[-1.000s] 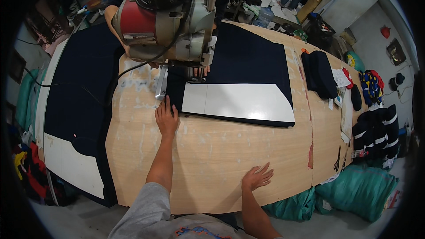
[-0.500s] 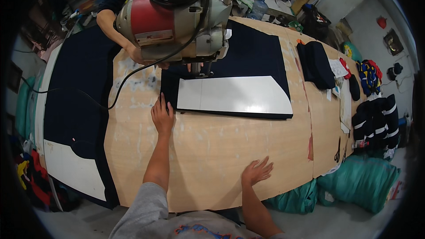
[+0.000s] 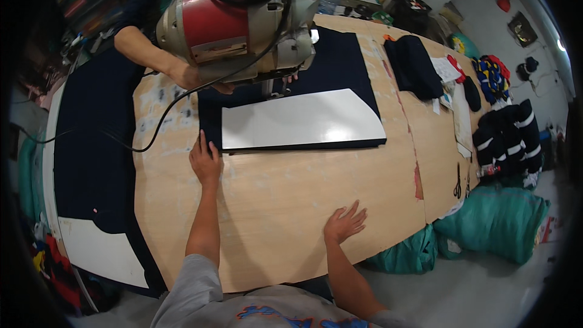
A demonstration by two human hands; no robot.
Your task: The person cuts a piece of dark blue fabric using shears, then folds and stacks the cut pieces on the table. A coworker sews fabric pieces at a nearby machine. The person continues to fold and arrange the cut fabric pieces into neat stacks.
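My left hand (image 3: 204,161) rests, fingers apart, at the near-left edge of stacked dark navy fabric (image 3: 340,61). On the stack lies a white pattern piece (image 3: 297,123) with a curved right end. My right hand (image 3: 345,222) lies open and empty on the plywood table (image 3: 273,206). Above the fabric stands a cloth-cutting machine (image 3: 215,24) with a red band, its foot just behind the white piece. A co-worker's hand (image 3: 185,76) is on the machine's left side; other fingertips show behind its foot.
Navy fabric (image 3: 91,152) with a white piece (image 3: 100,249) covers the table's left. At the right are dark folded cloth (image 3: 413,67), papers, scissors (image 3: 458,179) and bundled garments (image 3: 507,143). Green sacks (image 3: 486,225) lie beside the front edge. A black cord crosses the left half.
The machine has moved right along the fabric, relative to the white piece. More of the co-worker's left arm shows. The view has shifted slightly. My hands stay on the table and fabric edge.
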